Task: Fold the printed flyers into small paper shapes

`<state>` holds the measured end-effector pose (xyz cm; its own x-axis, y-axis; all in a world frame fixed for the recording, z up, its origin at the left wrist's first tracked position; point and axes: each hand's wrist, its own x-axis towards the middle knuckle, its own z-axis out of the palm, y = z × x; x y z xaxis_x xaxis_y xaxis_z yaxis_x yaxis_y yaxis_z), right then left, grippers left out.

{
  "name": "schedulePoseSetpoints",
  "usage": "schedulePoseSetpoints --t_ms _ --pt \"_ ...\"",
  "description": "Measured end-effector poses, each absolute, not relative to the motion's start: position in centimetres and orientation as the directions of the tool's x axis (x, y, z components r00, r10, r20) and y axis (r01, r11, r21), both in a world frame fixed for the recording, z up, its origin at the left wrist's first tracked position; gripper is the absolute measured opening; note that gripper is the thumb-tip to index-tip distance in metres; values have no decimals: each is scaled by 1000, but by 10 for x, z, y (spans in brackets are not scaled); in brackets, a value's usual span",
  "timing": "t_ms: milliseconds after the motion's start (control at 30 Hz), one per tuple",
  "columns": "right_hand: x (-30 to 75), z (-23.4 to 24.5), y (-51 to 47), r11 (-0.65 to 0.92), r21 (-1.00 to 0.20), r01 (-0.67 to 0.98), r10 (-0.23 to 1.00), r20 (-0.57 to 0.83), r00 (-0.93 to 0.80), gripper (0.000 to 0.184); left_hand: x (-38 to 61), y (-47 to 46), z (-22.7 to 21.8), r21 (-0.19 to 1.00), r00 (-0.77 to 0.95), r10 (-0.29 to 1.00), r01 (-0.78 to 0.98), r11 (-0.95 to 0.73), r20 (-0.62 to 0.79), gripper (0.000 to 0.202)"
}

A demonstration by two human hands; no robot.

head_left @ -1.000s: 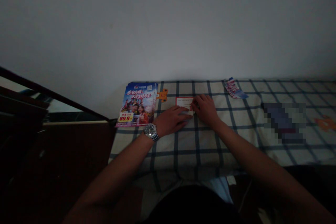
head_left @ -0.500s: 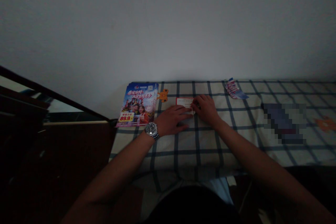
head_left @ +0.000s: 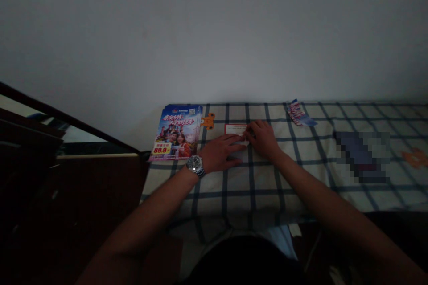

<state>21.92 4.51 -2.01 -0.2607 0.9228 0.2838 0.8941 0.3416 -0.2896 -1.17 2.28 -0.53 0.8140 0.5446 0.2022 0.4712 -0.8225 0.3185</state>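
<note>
A small sheet of paper (head_left: pixel 236 128), white with a red edge, lies on the checked cloth in front of me. My left hand (head_left: pixel 220 153), with a metal watch on its wrist, rests flat across the sheet's lower part, fingers spread. At the sheet's right edge, my right hand (head_left: pixel 262 138) has its thumb and fingertips pinched together on the paper. Both hands cover much of the sheet, so its full shape is hidden. Left of my left hand sits a stack of printed flyers (head_left: pixel 175 131) with a blue and pink cover.
A fanned bunch of folded printed paper (head_left: pixel 299 113) lies at the back right. Farther right is a dark, pixelated item (head_left: pixel 359 156). The checked cloth (head_left: pixel 234 191) meets a plain wall (head_left: pixel 234 44) behind. A dark rail (head_left: pixel 67 118) slopes down at the left.
Hardly anything differs. Both hands stay at the paper in nearly the same pose, and the view has shifted very slightly.
</note>
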Motion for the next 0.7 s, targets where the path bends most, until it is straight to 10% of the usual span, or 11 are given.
schedulePoseSetpoints --t_ms 700 --pt "239 -12 -16 578 -252 776 808 311 -501 29 -11 24 -10 308 817 533 460 -832 219 55"
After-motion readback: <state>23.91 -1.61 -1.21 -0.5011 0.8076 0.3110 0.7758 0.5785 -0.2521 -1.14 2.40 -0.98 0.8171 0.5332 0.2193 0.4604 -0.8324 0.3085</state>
